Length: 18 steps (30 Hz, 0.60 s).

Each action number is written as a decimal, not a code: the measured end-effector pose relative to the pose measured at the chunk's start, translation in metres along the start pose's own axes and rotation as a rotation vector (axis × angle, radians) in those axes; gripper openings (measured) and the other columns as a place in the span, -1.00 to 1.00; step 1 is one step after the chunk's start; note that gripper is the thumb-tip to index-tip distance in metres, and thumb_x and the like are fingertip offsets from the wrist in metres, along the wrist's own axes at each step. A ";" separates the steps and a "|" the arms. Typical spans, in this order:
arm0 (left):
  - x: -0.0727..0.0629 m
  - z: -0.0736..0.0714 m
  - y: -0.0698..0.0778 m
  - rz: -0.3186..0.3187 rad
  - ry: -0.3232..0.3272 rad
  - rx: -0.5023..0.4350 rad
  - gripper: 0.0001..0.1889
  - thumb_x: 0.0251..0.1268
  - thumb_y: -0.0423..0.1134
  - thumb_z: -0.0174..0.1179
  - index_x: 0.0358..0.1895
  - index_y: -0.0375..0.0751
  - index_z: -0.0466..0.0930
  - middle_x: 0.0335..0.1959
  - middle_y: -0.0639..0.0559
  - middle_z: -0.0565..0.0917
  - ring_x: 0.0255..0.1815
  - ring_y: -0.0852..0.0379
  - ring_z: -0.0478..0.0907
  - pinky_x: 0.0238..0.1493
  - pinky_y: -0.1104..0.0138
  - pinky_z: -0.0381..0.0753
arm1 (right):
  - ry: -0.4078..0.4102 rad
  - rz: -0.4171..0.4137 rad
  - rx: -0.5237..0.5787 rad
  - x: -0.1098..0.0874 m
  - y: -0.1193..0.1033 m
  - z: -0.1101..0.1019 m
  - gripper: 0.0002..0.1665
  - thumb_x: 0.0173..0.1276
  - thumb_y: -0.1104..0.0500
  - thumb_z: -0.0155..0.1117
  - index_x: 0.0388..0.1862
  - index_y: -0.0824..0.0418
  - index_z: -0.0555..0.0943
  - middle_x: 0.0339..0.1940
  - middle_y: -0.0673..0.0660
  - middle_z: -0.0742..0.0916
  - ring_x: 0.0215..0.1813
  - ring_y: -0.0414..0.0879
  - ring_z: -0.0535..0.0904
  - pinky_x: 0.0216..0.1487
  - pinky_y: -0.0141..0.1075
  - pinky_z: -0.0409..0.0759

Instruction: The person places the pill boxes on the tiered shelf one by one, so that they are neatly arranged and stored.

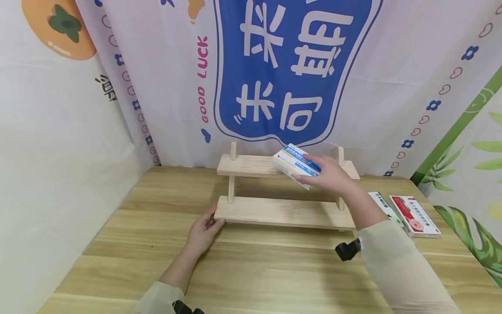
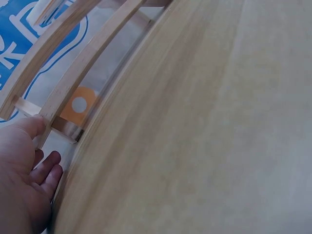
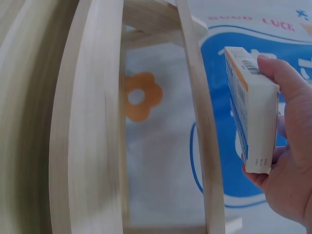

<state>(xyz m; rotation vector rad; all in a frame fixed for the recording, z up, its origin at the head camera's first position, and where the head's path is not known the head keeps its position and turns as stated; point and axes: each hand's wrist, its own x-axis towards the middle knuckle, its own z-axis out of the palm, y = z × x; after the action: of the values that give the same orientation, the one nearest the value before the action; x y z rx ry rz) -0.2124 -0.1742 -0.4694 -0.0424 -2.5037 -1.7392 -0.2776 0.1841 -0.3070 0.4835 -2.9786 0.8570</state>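
A white, blue and orange medicine box (image 1: 296,163) is held tilted in my right hand (image 1: 327,176), just above the upper board of a two-tier wooden shelf (image 1: 282,212). In the right wrist view, the thumb and fingers of the right hand (image 3: 292,161) grip opposite sides of the medicine box (image 3: 261,124), apart from the boards. My left hand (image 1: 203,231) holds the left end of the lower board. In the left wrist view, the left hand's (image 2: 24,170) thumb lies on the shelf (image 2: 73,78) edge, its other fingers curled beneath.
On the table (image 1: 270,270), right of the shelf, lie a red and white medicine box (image 1: 415,216) and a green and white box (image 1: 386,209), partly hidden by my right arm. A printed curtain (image 1: 176,87) hangs close behind the shelf.
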 end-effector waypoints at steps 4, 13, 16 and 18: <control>0.000 0.000 0.001 -0.003 -0.001 -0.006 -0.37 0.38 -0.29 0.20 0.45 -0.35 0.22 0.43 -0.30 0.32 0.42 -0.17 0.35 0.40 0.09 0.42 | -0.012 -0.008 0.013 0.010 -0.011 0.010 0.01 0.19 -0.27 0.35 0.53 0.06 0.24 0.50 0.35 0.31 0.42 0.27 0.29 0.36 0.19 0.41; -0.001 0.000 0.000 0.007 0.010 -0.016 -0.38 0.37 -0.30 0.21 0.43 -0.38 0.23 0.42 -0.33 0.33 0.42 -0.19 0.35 0.39 0.07 0.42 | -0.042 -0.015 0.016 0.028 -0.036 0.027 0.01 0.18 -0.30 0.34 0.54 -0.01 0.24 0.52 0.28 0.31 0.42 0.22 0.29 0.40 0.18 0.38; -0.002 0.000 0.000 0.004 0.005 -0.017 -0.37 0.38 -0.28 0.21 0.44 -0.37 0.23 0.42 -0.32 0.33 0.42 -0.19 0.36 0.39 0.07 0.42 | -0.052 -0.011 0.027 0.033 -0.041 0.033 0.00 0.18 -0.30 0.34 0.53 -0.02 0.25 0.52 0.26 0.31 0.42 0.20 0.29 0.41 0.18 0.37; -0.002 0.000 0.000 0.000 0.000 -0.020 -0.37 0.38 -0.28 0.20 0.44 -0.35 0.23 0.43 -0.31 0.33 0.42 -0.18 0.35 0.39 0.08 0.42 | -0.060 -0.005 0.032 0.036 -0.044 0.037 0.00 0.17 -0.31 0.34 0.53 -0.03 0.25 0.52 0.25 0.31 0.42 0.20 0.30 0.42 0.18 0.36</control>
<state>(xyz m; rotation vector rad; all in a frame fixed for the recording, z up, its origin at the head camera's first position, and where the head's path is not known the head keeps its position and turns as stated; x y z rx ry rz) -0.2108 -0.1741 -0.4694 -0.0435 -2.4865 -1.7645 -0.2959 0.1194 -0.3125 0.5260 -3.0201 0.9074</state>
